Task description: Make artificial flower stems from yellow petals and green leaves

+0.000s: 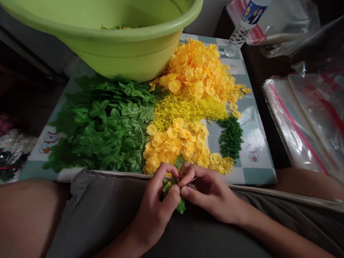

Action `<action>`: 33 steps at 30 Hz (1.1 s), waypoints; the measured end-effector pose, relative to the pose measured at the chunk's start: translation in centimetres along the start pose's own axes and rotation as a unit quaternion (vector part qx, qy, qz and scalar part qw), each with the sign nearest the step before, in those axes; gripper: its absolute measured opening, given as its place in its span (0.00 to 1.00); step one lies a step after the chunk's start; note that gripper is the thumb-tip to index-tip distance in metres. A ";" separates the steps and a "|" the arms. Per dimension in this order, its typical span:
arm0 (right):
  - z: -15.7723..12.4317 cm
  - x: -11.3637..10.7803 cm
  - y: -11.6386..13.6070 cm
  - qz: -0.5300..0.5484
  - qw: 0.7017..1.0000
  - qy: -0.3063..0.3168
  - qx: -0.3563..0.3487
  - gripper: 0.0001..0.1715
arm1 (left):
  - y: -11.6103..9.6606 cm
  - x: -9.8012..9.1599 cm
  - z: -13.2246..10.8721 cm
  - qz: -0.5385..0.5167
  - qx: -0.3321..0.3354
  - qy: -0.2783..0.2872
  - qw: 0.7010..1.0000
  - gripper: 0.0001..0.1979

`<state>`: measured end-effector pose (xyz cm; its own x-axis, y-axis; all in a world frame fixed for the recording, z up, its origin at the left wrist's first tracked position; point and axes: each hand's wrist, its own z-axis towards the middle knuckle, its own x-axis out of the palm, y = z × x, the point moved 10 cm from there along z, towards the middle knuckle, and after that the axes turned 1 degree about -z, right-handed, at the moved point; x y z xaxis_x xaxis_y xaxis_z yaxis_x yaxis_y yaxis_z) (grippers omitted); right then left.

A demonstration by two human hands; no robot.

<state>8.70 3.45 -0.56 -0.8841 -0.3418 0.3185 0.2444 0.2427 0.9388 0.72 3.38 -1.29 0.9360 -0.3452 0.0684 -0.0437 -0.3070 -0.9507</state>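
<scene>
My left hand (161,194) is closed on an artificial green leaf piece (181,206), its thumb and fingers pinching it over my lap. A hint of yellow shows within the leaves. Close against it, my right hand (205,189) pinches with thumb and forefinger at the middle of the piece; a thin sliver shows by the fingers, too small to name. Just beyond both hands lie yellow plastic flowers (176,144) at the table's near edge. Left of these spreads a thick pile of green leaves (101,134).
A big green tub (125,49) stands at the back of the patterned table (259,170). Yellow sprigs (188,109), orange-yellow flowers (197,72) and dark green sprigs (230,137) lie before it. A plastic bottle (249,17) leans back right, near clear plastic bags (315,115).
</scene>
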 end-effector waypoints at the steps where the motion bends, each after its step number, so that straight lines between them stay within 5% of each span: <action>1: 0.0 0.0 -0.1 0.002 1.000 -0.001 0.001 0.06 | 0.0 0.0 0.0 -0.004 0.000 -0.001 1.000 0.01; 19: -0.1 0.4 -0.3 0.052 0.998 0.016 0.011 0.05 | 0.0 1.0 -0.1 -0.089 -0.002 0.042 0.995 0.04; 33: -0.1 0.7 -0.5 0.020 0.999 0.026 0.009 0.04 | 0.4 0.7 -0.1 -0.087 -0.005 0.023 0.996 0.05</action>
<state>7.97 2.98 -0.75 -0.8519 -0.3782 0.3622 0.2709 0.2736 0.9229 1.35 2.87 -1.61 0.9125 -0.3263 0.2467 0.1144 -0.3756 -0.9197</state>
